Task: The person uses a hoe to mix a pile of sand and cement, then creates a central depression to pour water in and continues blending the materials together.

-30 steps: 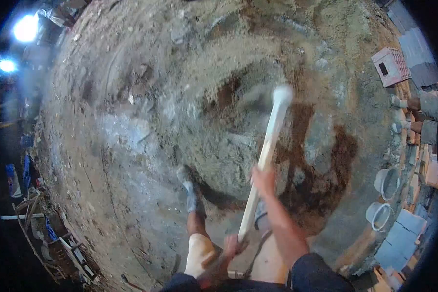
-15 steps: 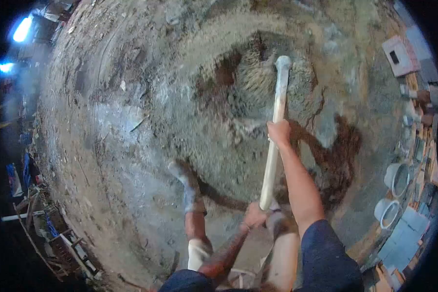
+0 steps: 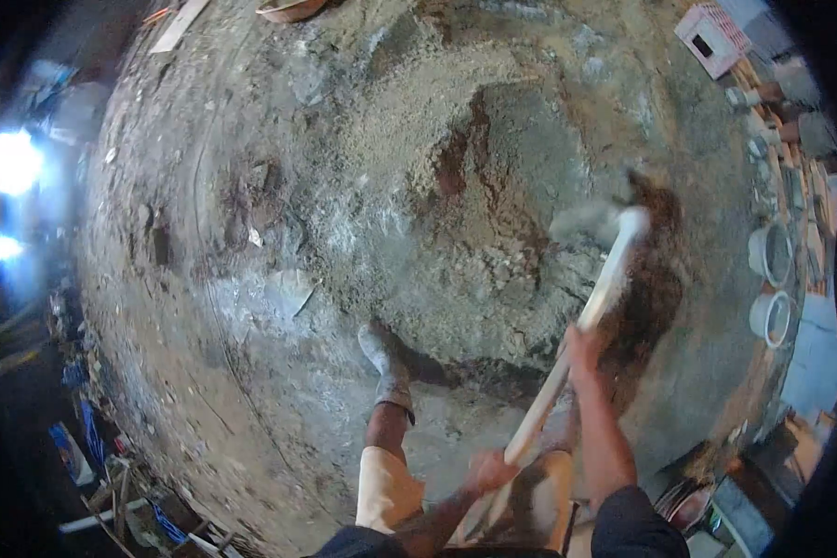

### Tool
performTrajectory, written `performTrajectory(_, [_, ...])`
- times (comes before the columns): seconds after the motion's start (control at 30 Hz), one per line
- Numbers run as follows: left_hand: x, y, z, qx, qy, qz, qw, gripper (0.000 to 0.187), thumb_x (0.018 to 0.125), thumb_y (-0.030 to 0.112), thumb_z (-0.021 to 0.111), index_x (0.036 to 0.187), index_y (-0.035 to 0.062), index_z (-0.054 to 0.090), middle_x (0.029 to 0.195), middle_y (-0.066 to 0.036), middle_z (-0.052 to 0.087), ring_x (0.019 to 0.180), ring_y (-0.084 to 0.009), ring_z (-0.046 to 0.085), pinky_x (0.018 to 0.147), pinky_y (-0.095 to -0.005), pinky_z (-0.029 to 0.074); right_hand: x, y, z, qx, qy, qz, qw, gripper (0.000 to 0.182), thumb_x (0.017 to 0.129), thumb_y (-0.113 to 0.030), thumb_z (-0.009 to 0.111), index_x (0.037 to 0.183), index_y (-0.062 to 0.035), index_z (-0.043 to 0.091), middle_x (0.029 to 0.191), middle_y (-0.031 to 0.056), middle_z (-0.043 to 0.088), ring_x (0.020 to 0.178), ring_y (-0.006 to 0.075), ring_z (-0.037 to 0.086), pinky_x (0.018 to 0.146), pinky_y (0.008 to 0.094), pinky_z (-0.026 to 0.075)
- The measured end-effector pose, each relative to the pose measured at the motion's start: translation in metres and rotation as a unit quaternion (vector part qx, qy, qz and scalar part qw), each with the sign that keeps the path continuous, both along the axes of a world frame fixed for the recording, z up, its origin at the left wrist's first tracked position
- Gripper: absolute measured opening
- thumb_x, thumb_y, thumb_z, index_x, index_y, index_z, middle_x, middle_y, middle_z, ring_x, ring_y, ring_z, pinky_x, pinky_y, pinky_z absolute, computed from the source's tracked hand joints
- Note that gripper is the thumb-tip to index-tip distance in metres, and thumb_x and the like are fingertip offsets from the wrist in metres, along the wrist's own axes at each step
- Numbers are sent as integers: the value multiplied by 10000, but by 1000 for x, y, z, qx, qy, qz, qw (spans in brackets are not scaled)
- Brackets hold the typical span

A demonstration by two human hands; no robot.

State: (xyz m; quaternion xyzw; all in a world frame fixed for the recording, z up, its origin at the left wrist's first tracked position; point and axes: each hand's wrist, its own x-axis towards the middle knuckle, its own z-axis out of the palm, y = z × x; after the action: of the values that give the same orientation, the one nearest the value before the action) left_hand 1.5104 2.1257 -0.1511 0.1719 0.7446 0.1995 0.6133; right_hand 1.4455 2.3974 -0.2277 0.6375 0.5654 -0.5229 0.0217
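A hoe [image 3: 567, 367] with a pale wooden handle slants up and to the right across the view. Its greyish blade [image 3: 586, 221] is blurred and sits against the right side of a mound of wet grey mix [image 3: 465, 279]. My right hand [image 3: 583, 352] is wrapped round the middle of the handle. Lower down, near the handle's butt end, my left hand [image 3: 490, 472] is closed on it too. My booted left foot [image 3: 381, 358] stands on the ground at the mound's near edge.
Two pale buckets [image 3: 770, 318] stand at the right, beside scattered wood pieces and a pink-and-white box [image 3: 712, 41]. A shallow basin [image 3: 290, 9] shows at the top edge. Bright lamps [image 3: 9, 163] shine at the left, above piled sticks and debris.
The hoe's head has swung right and toward me, from the mound's far part to its right side. Both hands have moved lower in view, still gripping the handle. The view has shifted too.
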Motion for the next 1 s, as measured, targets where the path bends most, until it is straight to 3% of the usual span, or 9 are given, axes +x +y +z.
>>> performTrajectory(0.13, [-172,8,-28,80,170,-14,982,469,626,398,658,853,-10,610,739,-205,610,695,-365,598,636,-445,481,-177,-9,67,141,109,-125,976,443,801,-240,577,1047,109,460,788,110,571,672,239,577,597,365,469])
performTrajectory(0.2, [-242,-10,-42,29,182,-50,982,468,628,394,656,881,3,609,763,-204,616,724,-354,605,649,-448,480,-231,-11,11,45,135,-92,986,428,782,-237,588,1037,90,481,737,101,573,611,225,581,569,351,478])
performTrajectory(0.3, [-208,-112,-44,-10,170,73,983,445,632,384,654,879,15,612,775,-210,617,739,-346,610,661,-446,479,-251,-144,-49,69,-18,35,997,335,752,-269,593,847,52,574,658,96,579,601,278,597,537,389,454])
performTrajectory(0.47, [-139,-165,-5,-65,189,1,980,472,678,404,625,864,-30,617,732,-213,617,696,-368,617,629,-437,488,-180,-200,-72,-41,8,89,995,264,790,-240,578,712,10,545,571,81,542,551,212,582,510,393,443])
performTrajectory(0.6, [-92,-188,30,-87,116,44,988,464,676,387,630,947,11,603,790,-221,617,771,-365,611,708,-458,466,-138,-246,-7,-112,-4,40,993,277,751,-180,588,887,56,535,650,129,554,605,243,582,532,385,438])
performTrajectory(0.67, [-74,-189,30,-96,33,65,993,469,676,387,633,956,12,594,775,-216,619,762,-368,611,694,-450,468,-124,-239,-14,-92,12,36,995,288,746,-171,597,909,53,517,676,130,548,612,243,571,552,376,445])
performTrajectory(0.73, [-72,-155,-8,-112,36,66,991,453,677,388,632,969,43,600,759,-189,628,701,-346,620,640,-446,476,-137,-193,-13,131,29,87,987,279,732,-183,646,879,29,538,649,106,569,582,204,588,486,357,448])
performTrajectory(0.9, [-180,-4,-44,-13,241,78,967,309,696,305,616,876,54,600,661,-162,613,611,-334,608,520,-409,474,-235,-37,-18,-126,176,-24,976,233,805,-232,527,633,-79,494,495,-3,446,459,136,482,437,330,406])
performTrajectory(1.0, [-123,-4,-20,-130,61,11,990,300,700,295,589,852,38,614,697,-162,626,679,-315,626,601,-421,487,-138,-57,-96,-163,99,-3,982,220,807,-242,511,655,-93,453,554,35,441,502,163,486,469,333,401])
